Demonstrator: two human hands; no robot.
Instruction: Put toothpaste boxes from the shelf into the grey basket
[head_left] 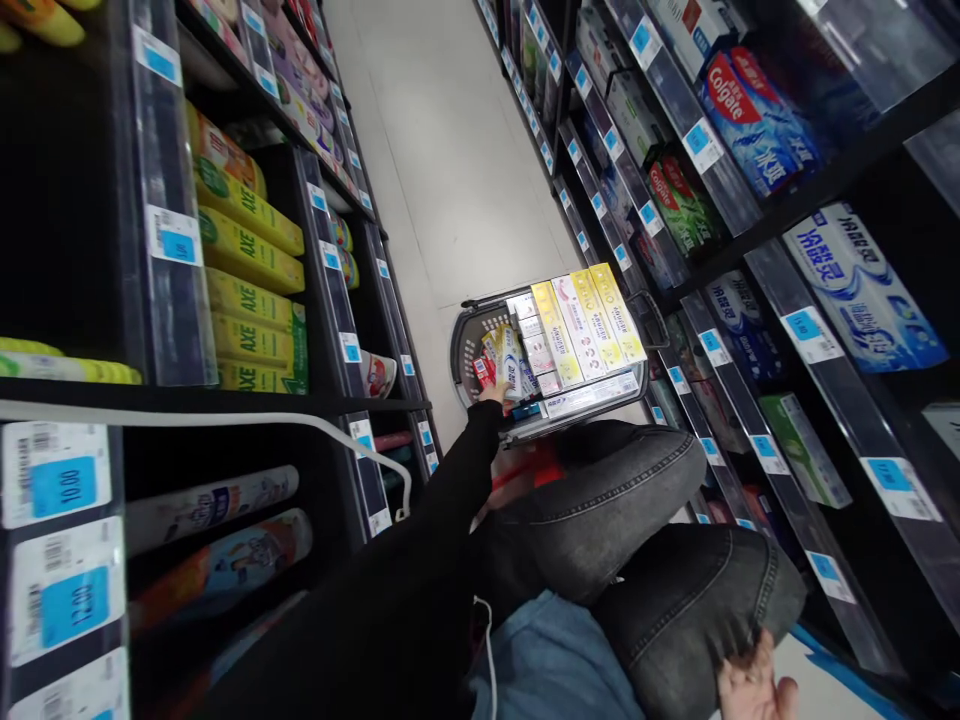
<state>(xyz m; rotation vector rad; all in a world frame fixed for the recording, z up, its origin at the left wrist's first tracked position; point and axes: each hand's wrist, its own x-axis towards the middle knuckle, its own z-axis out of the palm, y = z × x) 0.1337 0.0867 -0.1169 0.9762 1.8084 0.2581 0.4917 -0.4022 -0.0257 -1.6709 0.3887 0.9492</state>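
Observation:
My left hand (493, 392) reaches into a dark shopping basket (471, 335) on the floor ahead of my knees. Its fingers are closed on the lower end of a white, yellow and blue toothpaste pack (514, 362), though the grip is partly hidden. A red-and-white pack (484, 374) lies beside it. Upright in the basket stand yellow-and-white boxes (592, 320), with small pale boxes (536, 350) next to them. Along the near side lies a long white box (590, 395). My right hand (759, 682) is palm up by my right knee, fingers apart, holding nothing.
Shelves run down both sides of the narrow aisle. Yellow AXE packs (247, 290) are on the left, Colgate boxes (757, 120) and blue-and-white toothpaste boxes (862, 285) on the right. A white cable (300, 418) crosses the left side. Tiled floor (450, 130) stretches beyond the basket.

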